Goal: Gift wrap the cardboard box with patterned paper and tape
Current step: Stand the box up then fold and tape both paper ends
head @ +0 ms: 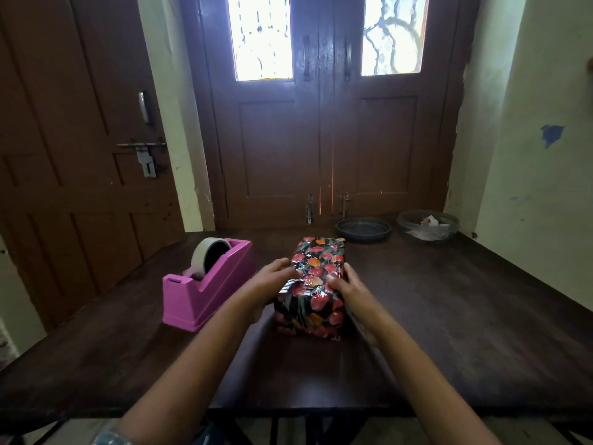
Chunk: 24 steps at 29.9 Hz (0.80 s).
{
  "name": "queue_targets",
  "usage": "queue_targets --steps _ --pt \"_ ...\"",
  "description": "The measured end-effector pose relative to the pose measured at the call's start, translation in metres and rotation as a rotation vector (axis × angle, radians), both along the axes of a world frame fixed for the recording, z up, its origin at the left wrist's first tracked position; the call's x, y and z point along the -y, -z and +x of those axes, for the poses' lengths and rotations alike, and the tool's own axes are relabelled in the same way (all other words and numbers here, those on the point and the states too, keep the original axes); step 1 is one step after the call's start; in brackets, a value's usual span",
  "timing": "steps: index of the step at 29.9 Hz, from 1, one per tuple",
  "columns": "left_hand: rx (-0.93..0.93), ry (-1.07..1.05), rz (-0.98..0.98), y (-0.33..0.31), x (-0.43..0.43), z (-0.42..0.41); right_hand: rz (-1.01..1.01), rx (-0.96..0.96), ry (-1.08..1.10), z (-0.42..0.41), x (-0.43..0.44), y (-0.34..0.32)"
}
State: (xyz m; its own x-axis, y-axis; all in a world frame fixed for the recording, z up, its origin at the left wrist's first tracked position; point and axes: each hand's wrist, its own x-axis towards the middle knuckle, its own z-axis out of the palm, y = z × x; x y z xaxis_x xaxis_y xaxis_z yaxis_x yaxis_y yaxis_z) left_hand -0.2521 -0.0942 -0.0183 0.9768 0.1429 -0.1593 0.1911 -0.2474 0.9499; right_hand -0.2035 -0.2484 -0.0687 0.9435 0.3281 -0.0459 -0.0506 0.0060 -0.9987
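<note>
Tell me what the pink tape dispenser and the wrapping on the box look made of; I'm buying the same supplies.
The tape dispenser looks like moulded plastic, matte pink, with smooth uniform faces and rounded edges. The wrapping on the box looks like glossy printed paper, possibly with a film coat: bright glints sit on top where the left hand and right hand press it.

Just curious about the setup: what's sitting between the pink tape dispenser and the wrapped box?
In the head view, only the left hand lies between the tape dispenser and the wrapped box, pressing its side.
</note>
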Motion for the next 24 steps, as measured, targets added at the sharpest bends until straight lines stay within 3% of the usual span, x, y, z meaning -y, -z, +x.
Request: queue_targets --steps 3,12,15,19,24 --pt "-0.071 0.013 -0.086 0.002 -0.005 -0.002 -0.012 -0.028 -0.042 -0.004 -0.004 -0.007" --pt "-0.06 -0.015 -0.058 0.004 -0.018 -0.008 -0.026 -0.014 -0.047 -0.01 -0.005 -0.013" --pt "-0.074 -0.021 0.159 -0.002 -0.019 -0.009 -0.119 -0.025 -0.044 -0.016 0.002 -0.024" --pt "0.086 -0.027 0.468 -0.017 -0.015 -0.002 -0.191 0.071 0.057 -0.003 0.031 -0.037" --pt "0.178 0.004 0.569 -0.046 0.014 0.031 -0.264 0.153 0.196 0.024 0.073 -0.048"
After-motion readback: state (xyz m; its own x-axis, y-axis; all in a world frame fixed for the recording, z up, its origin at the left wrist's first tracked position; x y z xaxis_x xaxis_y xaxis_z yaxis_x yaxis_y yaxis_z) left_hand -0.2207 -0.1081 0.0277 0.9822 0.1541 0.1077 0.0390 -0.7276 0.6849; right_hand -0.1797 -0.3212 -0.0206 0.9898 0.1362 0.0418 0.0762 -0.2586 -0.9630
